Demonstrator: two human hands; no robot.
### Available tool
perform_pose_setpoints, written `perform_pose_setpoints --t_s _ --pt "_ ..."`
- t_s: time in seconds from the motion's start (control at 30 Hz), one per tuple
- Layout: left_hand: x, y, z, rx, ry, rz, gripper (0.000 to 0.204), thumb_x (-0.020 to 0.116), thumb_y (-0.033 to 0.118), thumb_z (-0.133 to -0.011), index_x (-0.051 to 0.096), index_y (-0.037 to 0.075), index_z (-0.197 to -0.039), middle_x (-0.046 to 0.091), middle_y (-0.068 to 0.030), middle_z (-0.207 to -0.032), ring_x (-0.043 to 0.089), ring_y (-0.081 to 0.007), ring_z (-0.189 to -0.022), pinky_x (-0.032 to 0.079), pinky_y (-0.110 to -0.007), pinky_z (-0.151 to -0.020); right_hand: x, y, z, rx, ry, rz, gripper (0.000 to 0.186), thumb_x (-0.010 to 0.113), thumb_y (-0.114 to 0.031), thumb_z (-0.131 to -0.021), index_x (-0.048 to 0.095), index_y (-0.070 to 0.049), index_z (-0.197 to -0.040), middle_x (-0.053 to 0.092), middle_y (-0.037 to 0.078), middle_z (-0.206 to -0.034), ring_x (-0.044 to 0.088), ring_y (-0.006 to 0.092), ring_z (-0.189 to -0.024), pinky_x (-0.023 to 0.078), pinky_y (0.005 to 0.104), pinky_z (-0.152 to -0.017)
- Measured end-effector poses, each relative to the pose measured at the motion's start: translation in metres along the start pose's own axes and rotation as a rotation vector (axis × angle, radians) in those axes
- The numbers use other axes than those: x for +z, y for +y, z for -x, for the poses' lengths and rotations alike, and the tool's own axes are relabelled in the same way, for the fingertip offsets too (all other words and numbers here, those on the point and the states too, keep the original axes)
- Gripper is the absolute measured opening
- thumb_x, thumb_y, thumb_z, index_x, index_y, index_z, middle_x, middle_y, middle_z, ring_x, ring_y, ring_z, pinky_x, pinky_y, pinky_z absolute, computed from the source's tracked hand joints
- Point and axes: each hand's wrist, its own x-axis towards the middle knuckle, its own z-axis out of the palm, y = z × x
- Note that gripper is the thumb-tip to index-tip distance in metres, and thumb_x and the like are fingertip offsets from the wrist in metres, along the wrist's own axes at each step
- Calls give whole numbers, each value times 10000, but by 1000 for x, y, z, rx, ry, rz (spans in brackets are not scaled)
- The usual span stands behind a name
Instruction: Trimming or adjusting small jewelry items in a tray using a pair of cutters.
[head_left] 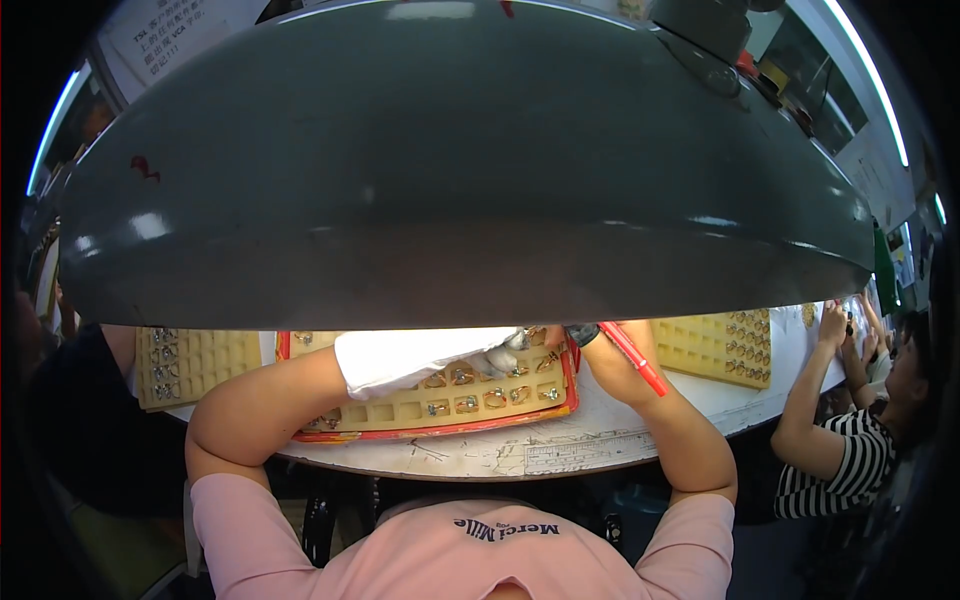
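A large dark grey lamp hood (460,180) hides much of what both hands do. My left hand (497,358), in a grey glove with a white sleeve cover (415,360) over the forearm, bends its fingers over a tray (380,412) of rings. Whatever those fingers pinch is out of sight. Gold-coloured rings with stones (467,404) stand in rows in the tray's slots. At the tray's right edge, my right hand (600,350) is closed round a red pen (632,357), whose end points back over the wrist. Its fingertips are hidden under the hood; something black covers part of them.
The ring tray sits inside a red-edged tray (440,431). Another ring tray (200,368) lies left and one more (715,348) right. A ruler (590,452) lies along the white table's near edge. A person in a striped top (840,460) works at the right.
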Motion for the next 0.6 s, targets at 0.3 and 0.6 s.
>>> perform_pose_setpoints --t_s 0.3,0.6 --pt "-1 0 -1 62 -13 -102 328 627 199 -912 581 -5 -1164 634 -144 -1030 661 -198 -873 569 -311 -752 -5 -3 4 393 -120 -186 232 571 -194 -927 687 6 -900 630 59 -600 608 98 -570 484 258 -547" --pt "1 1 0 -44 -2 13 275 635 209 -909 605 12 -1098 647 -120 -969 662 -195 -845 572 -323 -751 4 -9 7 432 -138 -266 153 571 -87 -897 649 27 -962 634 55 -652 607 74 -544 501 214 -516"
